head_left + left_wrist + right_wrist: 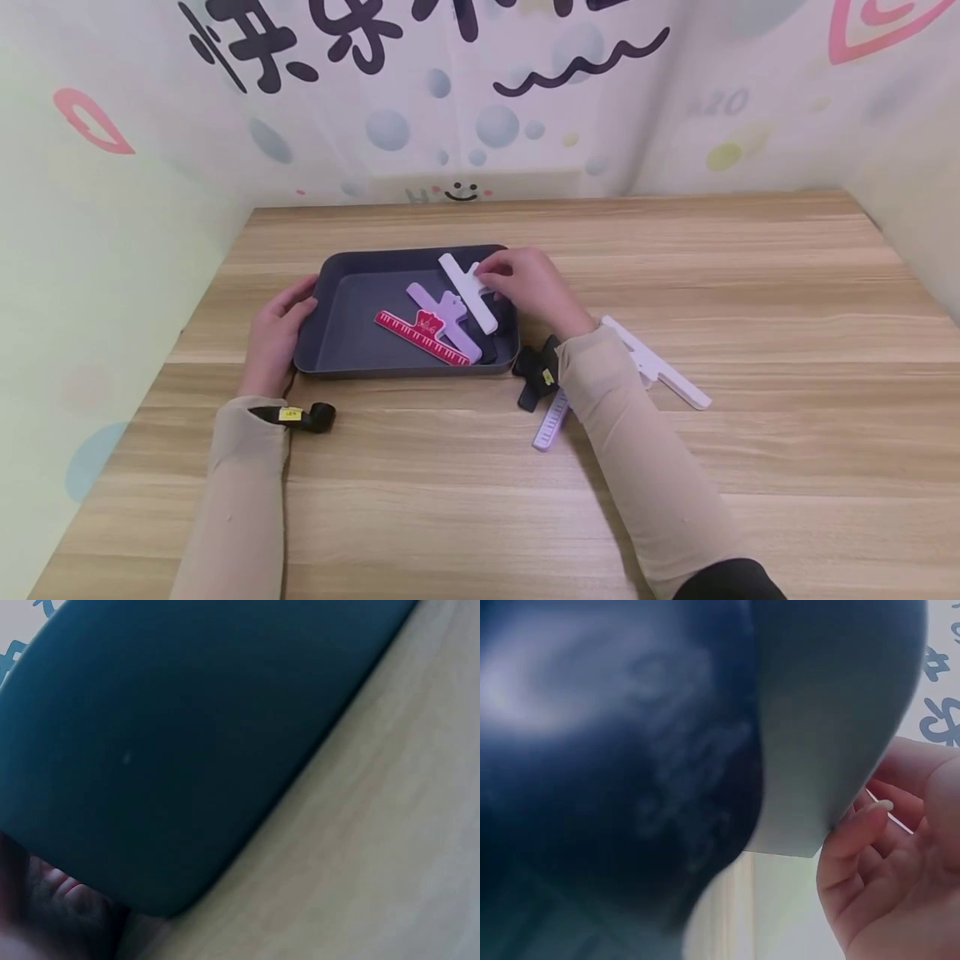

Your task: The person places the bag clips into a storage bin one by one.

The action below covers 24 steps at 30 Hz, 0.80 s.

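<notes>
My left hand grips the left end of a dark grey rectangular tray; in the left wrist view, the tray's outer wall mostly hides its curled fingers. At the tray's right side my right hand pinches a long white bag clip between thumb and fingers. Below that clip lie a purple clip and a red clip with a ruler-like edge, overlapping, with a black clip partly hidden beside them. The right wrist view shows the right hand with bent fingers beyond the tray wall.
On the wooden table by the right forearm are a black clip, a purple ruler-edged clip and a white clip, partly covered by the sleeve. A printed curtain hangs behind the table. A glossy dark surface fills much of the right wrist view.
</notes>
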Each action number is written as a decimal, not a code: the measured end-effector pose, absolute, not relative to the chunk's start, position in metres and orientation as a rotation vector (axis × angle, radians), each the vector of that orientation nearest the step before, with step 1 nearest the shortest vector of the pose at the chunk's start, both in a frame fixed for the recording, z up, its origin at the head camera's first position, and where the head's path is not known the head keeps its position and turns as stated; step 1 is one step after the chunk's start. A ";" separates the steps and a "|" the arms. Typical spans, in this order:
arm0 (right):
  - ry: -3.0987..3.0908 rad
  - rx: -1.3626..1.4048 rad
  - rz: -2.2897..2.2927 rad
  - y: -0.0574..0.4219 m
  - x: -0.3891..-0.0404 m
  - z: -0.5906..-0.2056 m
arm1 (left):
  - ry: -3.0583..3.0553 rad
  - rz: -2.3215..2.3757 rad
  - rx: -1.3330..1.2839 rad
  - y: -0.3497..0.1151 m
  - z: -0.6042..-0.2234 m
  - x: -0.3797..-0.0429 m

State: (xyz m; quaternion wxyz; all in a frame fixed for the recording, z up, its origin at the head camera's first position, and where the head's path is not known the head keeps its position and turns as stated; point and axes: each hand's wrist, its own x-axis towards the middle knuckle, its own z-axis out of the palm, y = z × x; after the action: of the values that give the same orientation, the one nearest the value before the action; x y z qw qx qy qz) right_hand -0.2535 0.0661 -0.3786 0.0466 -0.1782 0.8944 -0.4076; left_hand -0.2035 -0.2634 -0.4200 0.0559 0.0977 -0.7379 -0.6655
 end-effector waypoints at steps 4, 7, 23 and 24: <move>2.718 -0.551 -1.232 0.067 -0.255 -0.380 | -2.228 -2.027 0.293 -0.263 -0.419 -0.203; 2.713 -0.559 -1.233 0.067 -0.256 -0.381 | -2.229 -2.032 0.298 -0.263 -0.419 -0.203; 2.723 -0.641 -1.136 0.066 -0.254 -0.381 | -2.263 -2.004 0.295 -0.264 -0.419 -0.203; 2.722 -0.645 -1.130 0.066 -0.254 -0.381 | -2.264 -2.001 0.293 -0.265 -0.419 -0.203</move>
State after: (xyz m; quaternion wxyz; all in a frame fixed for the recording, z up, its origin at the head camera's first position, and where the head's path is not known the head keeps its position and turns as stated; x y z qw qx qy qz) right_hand -0.2542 0.0656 -0.3808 0.0619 -0.2135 0.9004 -0.3739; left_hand -0.2031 -0.2646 -0.4193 0.0529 0.0963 -0.7448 -0.6581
